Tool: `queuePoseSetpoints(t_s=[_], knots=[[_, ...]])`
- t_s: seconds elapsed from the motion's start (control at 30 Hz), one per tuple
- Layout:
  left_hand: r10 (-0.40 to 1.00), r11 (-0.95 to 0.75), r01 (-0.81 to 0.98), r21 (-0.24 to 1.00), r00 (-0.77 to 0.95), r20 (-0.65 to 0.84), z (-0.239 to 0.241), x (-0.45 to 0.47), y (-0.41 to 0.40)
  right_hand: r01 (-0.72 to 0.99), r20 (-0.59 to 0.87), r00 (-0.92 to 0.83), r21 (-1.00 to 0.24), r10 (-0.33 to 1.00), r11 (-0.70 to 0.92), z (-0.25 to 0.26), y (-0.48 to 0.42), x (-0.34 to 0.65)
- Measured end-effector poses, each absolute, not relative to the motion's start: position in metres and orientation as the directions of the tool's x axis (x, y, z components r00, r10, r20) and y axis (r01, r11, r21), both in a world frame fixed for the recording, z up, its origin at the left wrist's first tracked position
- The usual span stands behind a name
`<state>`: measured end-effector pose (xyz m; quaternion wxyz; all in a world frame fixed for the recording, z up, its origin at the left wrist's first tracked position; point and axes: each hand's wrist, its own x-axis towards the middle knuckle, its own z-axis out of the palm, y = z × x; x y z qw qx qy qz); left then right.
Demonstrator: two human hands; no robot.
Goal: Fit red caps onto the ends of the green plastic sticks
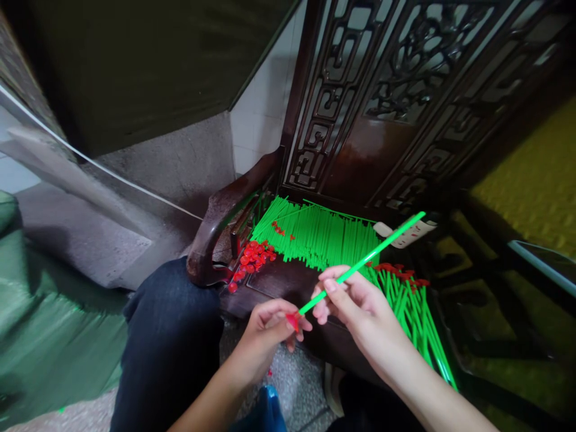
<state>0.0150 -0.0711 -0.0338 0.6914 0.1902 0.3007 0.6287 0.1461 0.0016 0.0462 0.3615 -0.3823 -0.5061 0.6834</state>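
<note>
My right hand (pixel 348 297) is closed around a green plastic balloon stick (pixel 382 245), gripping it between thumb and fingers. The stick slants from upper right to lower left. At its lower end sits a red balloon cup (pixel 293 321), pinched by my left hand (pixel 274 327). The stick's end meets the cup; how deep it goes in I cannot tell. Behind my hands, many loose green sticks (pixel 324 231) lie side by side on the dark wooden chair seat (pixel 283 281). A heap of red cups (pixel 255 257) lies at the seat's left. To the right, green sticks with red cups on their ends (pixel 409 300) form a pile.
A curved wooden armrest (pixel 225 204) and a carved chair back (pixel 360 138) bound the seat. A white power strip (pixel 411 233) lies behind the sticks. Something blue (pixel 267 411) stands below my hands. Green cloth (pixel 58 324) hangs at left, beneath a white cable (pixel 112 171).
</note>
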Motion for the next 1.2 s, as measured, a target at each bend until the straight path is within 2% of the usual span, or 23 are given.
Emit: queuePoseSetpoints(t_s=[0.33,0.6,0.73,0.83,1.0,1.2], knots=[[0.958,0.178,-0.892,0.416,0.06,-0.282,-0.034,0.015,-0.068,-0.085,-0.116,-0.464,-0.981,0.878,-0.175,0.052,-0.003,0.145],[0.963,0.191,-0.848,0.494,0.066,-0.26,-0.032,0.015,-0.067,0.031,-0.145,-0.47,-0.989,0.871,-0.148,0.055,-0.013,0.139],[0.967,0.175,-0.838,0.516,0.047,-0.251,-0.034,0.014,-0.066,0.08,-0.242,-0.428,-0.97,0.87,-0.231,0.053,-0.015,0.136],[0.967,0.16,-0.827,0.539,0.022,-0.253,-0.035,0.014,-0.066,0.045,-0.292,-0.391,-0.953,0.873,-0.298,0.052,-0.014,0.136],[0.966,0.152,-0.833,0.533,0.012,-0.257,-0.038,0.014,-0.067,-0.096,-0.26,-0.381,-0.943,0.887,-0.318,0.051,-0.012,0.138],[0.96,0.169,-0.859,0.483,0.032,-0.279,-0.037,0.012,-0.067,-0.062,-0.216,-0.354,-0.965,0.91,-0.254,0.05,-0.012,0.14]])
